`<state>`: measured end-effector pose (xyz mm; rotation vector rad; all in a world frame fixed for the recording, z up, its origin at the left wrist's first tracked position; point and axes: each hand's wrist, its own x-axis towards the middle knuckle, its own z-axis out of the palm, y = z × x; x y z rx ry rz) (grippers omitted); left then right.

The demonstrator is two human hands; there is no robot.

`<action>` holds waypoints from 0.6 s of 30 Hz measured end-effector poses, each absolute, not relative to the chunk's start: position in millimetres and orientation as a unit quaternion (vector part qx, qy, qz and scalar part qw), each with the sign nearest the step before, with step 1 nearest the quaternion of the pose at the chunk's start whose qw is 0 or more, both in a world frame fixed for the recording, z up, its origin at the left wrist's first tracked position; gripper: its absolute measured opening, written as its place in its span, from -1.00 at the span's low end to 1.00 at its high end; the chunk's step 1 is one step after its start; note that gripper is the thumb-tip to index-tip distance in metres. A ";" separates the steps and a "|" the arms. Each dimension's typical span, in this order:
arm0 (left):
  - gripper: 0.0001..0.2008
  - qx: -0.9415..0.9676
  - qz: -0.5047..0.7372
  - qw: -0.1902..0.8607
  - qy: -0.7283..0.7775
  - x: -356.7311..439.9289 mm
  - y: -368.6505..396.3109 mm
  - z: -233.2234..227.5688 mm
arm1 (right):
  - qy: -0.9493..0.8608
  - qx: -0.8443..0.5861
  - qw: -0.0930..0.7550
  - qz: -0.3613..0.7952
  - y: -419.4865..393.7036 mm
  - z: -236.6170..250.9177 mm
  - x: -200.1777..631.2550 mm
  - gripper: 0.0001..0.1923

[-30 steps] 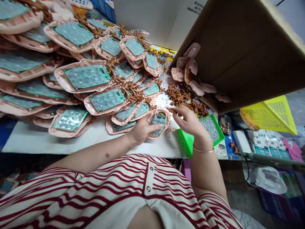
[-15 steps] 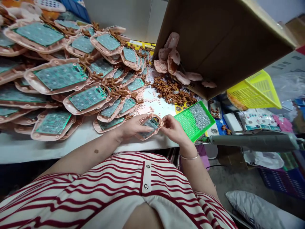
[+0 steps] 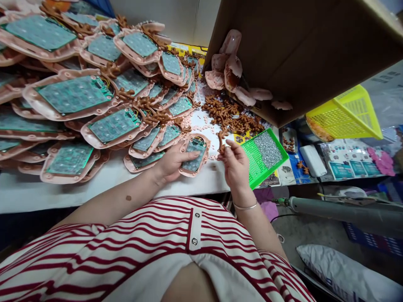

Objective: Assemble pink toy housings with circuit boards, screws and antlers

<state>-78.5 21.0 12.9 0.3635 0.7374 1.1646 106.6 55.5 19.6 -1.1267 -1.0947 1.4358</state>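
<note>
My left hand grips a pink plastic shell half above the table's front, its thumb lying over the circuit board set inside. A short gap to the right, my right hand pinches a brown antler-shaped piece that points upward. Behind it lies a pile of similar brown antler pieces. Stacked shells with boards and brown antlers spread over the left side. A green perforated tray with small silver screws stands beside my right hand.
A large cardboard box lies tipped at the back right, with pink shell parts at its mouth. Small pink bits are scattered on the white table. A yellow basket and a grey tool are at the right.
My right hand has moved away from the shell, and a brown antler piece now shows in its fingers. My left hand has turned the shell more upright.
</note>
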 end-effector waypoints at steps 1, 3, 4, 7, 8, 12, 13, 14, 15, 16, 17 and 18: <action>-0.56 0.174 0.523 0.758 0.349 -78.3 21.0 12.2 | -0.461 -0.464 0.489 0.576 58.0 22.6 109.5 -0.70; -0.55 0.196 0.501 0.763 0.358 -78.2 20.6 11.1 | -0.493 -0.460 0.469 0.571 61.4 28.2 113.1 -0.74; -0.55 0.208 0.495 0.764 0.357 -78.3 20.3 10.8 | -0.505 -0.457 0.456 0.574 62.3 30.4 113.8 -0.75; -0.56 0.235 0.481 0.763 0.361 -78.8 19.1 11.3 | -0.518 -0.457 0.442 0.573 63.8 33.0 112.3 -0.74; -0.56 0.239 0.476 0.763 0.366 -78.9 18.8 11.7 | -0.519 -0.460 0.440 0.571 64.4 32.8 111.5 -0.74; -0.56 0.256 0.457 0.765 0.375 -78.3 17.6 12.7 | -0.527 -0.458 0.423 0.578 66.9 30.5 110.6 -0.73; -0.56 0.262 0.454 0.765 0.374 -77.9 17.3 12.7 | -0.529 -0.454 0.418 0.583 67.4 29.8 111.2 -0.74; -0.56 0.266 0.452 0.766 0.373 -77.6 17.0 12.6 | -0.533 -0.451 0.411 0.586 67.7 29.0 112.0 -0.74; -0.55 0.270 0.451 0.765 0.373 -77.3 16.7 12.3 | -0.542 -0.450 0.403 0.584 68.0 28.1 112.9 -0.74; -0.55 0.272 0.451 0.762 0.376 -77.1 16.5 12.1 | -0.557 -0.452 0.394 0.574 68.4 27.1 113.8 -0.74; -0.54 0.274 0.454 0.758 0.381 -77.2 16.3 11.8 | -0.579 -0.457 0.387 0.554 68.8 26.1 114.7 -0.73; -0.53 0.278 0.457 0.752 0.385 -77.5 16.2 11.6 | -0.603 -0.462 0.381 0.528 69.5 25.1 115.5 -0.73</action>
